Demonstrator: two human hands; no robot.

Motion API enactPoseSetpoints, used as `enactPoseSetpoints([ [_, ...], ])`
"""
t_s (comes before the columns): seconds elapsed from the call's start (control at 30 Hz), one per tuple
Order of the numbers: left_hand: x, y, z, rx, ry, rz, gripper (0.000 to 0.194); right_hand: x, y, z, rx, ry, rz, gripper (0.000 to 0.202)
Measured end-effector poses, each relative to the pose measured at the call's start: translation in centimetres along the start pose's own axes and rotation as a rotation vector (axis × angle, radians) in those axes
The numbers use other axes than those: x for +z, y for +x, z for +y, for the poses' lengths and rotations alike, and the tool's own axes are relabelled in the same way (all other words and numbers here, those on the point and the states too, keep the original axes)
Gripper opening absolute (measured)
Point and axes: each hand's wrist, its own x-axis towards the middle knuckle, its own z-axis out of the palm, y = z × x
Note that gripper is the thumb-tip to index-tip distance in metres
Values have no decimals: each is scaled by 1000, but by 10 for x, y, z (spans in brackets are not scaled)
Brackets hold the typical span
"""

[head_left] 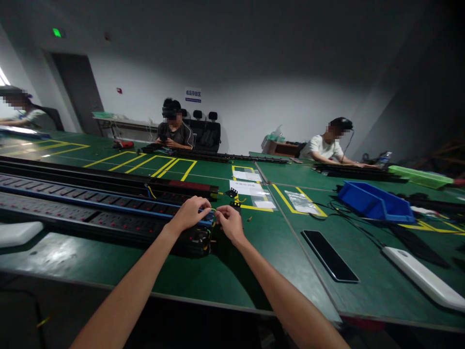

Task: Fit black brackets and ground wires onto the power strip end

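Observation:
My left hand is closed in a pinch above the end of a long power strip with a blue edge. A thin yellow-green wire runs between its fingertips and those of my right hand, which is also closed in a pinch. Nearest to me lies a black power strip with a row of sockets and small red marks; its end, below my hands, shows loose wiring. Just beyond my right hand are small black perforated brackets. The wire's very ends are hidden by my fingers.
A phone, a white power bank with cable and a blue bin lie right. Paper sheets and a plastic bag lie ahead. Across the green table sit three people. Another white device is at far left.

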Motion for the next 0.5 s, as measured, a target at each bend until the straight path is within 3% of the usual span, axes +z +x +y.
enactPoseSetpoints([
  [0.23,2,-1,-2,-8,-18,-3,11,-1,0,1,20,-12,67,33],
  [0.5,0,-2,-1,-26,-1,-12,13,2,-1,7,15,-134,-18,28],
])
